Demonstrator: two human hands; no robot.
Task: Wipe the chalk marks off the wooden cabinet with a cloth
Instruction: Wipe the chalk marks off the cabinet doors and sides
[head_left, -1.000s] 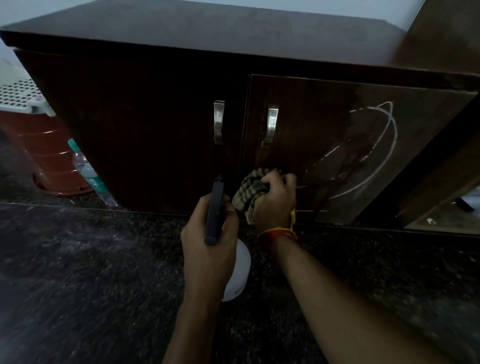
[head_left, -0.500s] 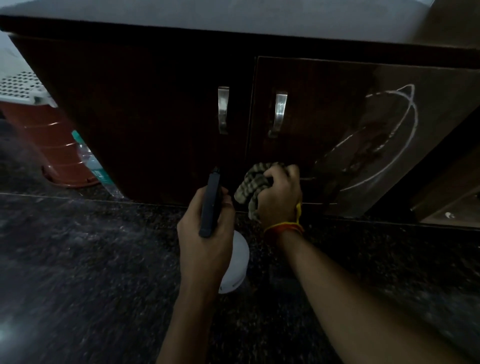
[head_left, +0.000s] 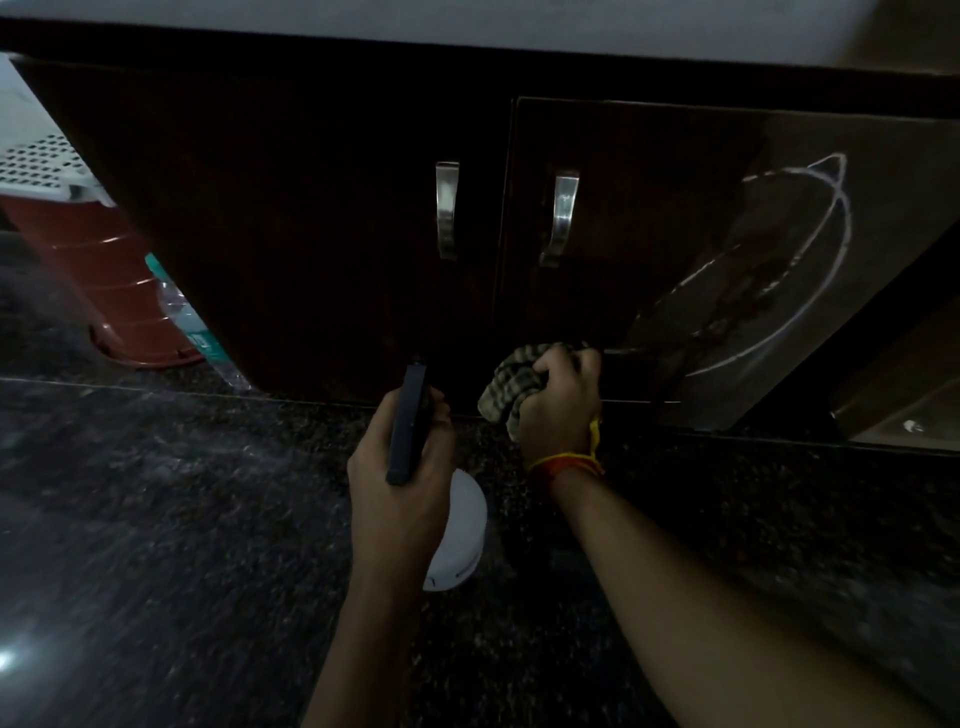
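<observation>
The dark wooden cabinet (head_left: 311, 218) fills the upper view, with two doors and metal handles. White chalk marks (head_left: 810, 260), a looping oval with wet dark streaks inside, cover the right door. My right hand (head_left: 561, 405) is shut on a bunched checked cloth (head_left: 506, 384), pressed low on the right door just left of the chalk marks. My left hand (head_left: 400, 467) grips a spray bottle (head_left: 457, 530) with a dark trigger head and white body, held in front of the seam between the doors.
A reddish plastic bin (head_left: 104, 280) with a white perforated lid stands left of the cabinet, with a clear plastic bottle (head_left: 187, 322) lying beside it. The floor (head_left: 156, 519) is dark speckled stone. A lighter wooden panel (head_left: 904, 374) is at the far right.
The view has tilted down, so the cabinet's top is now out of sight. My right hand with the cloth stays low on the right door, shifted little. My left hand still holds the spray bottle.
</observation>
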